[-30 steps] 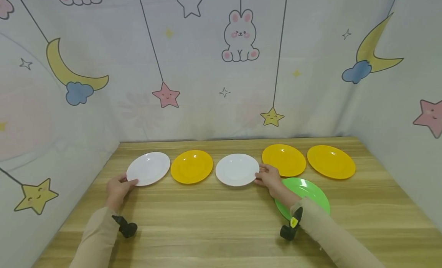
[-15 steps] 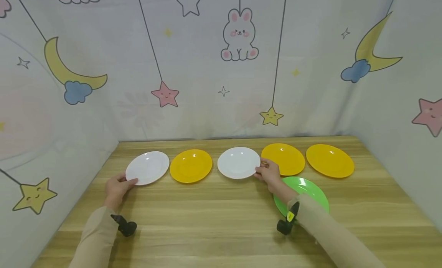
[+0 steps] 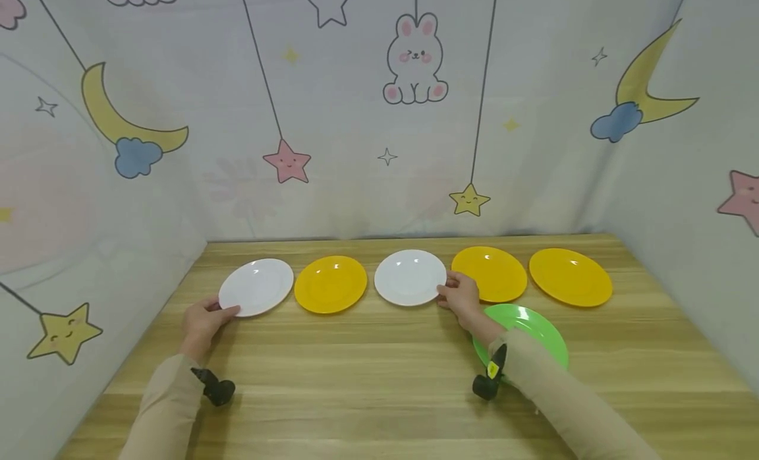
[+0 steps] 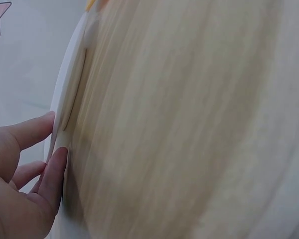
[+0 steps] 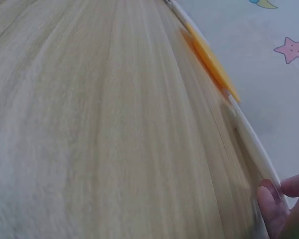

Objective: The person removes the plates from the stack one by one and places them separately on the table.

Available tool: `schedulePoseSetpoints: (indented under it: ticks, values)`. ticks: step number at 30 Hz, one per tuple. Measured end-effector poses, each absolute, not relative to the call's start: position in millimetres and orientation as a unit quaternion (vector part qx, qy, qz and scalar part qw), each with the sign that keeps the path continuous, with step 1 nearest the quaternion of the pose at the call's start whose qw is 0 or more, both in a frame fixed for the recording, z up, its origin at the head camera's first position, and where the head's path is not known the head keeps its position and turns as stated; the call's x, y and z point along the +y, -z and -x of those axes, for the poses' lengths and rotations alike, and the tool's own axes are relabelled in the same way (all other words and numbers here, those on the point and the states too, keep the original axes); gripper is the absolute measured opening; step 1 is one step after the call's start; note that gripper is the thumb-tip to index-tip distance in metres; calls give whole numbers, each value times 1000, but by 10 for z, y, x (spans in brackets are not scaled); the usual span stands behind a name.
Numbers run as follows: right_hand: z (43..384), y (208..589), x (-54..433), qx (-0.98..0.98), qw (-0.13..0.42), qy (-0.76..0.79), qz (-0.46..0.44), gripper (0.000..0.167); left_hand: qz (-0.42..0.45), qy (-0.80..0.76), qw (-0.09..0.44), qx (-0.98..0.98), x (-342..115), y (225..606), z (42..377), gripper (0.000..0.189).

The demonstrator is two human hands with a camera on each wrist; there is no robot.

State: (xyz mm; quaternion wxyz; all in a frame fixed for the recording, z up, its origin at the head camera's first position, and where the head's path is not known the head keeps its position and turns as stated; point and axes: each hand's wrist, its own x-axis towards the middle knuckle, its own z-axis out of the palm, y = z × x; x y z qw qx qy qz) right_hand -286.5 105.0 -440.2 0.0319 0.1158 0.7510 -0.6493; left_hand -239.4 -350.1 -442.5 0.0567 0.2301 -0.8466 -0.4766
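My left hand [image 3: 204,321] pinches the near-left rim of a white plate [image 3: 256,287] at the left end of a row. In the left wrist view the thumb lies on top of that plate [image 4: 70,74] and fingers curl beneath its edge. A second white plate [image 3: 410,277] lies mid-row, its right rim pinched by my right hand [image 3: 462,296]. The right wrist view shows this plate [image 5: 254,142] edge-on between thumb and fingers. Between the two white plates sits a yellow plate [image 3: 331,284].
Two more yellow plates [image 3: 489,273] stand at the right of the row, one just behind my right hand. A green plate [image 3: 528,325] lies partly under my right forearm. Behind the wooden table [image 3: 332,387] hangs a patterned cloth [image 3: 344,104].
My right hand has shifted the middle white plate slightly away, toward the back of the table, in line with the others. My left hand has kept its grip on the left white plate.
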Motion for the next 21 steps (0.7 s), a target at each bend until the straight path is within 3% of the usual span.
schedulePoseSetpoints:
  ticks: [21]
  values:
    - [2800,4359,1120,834,48,547,-48,50,-184,473,58,-860,-3515,4413,2385,56]
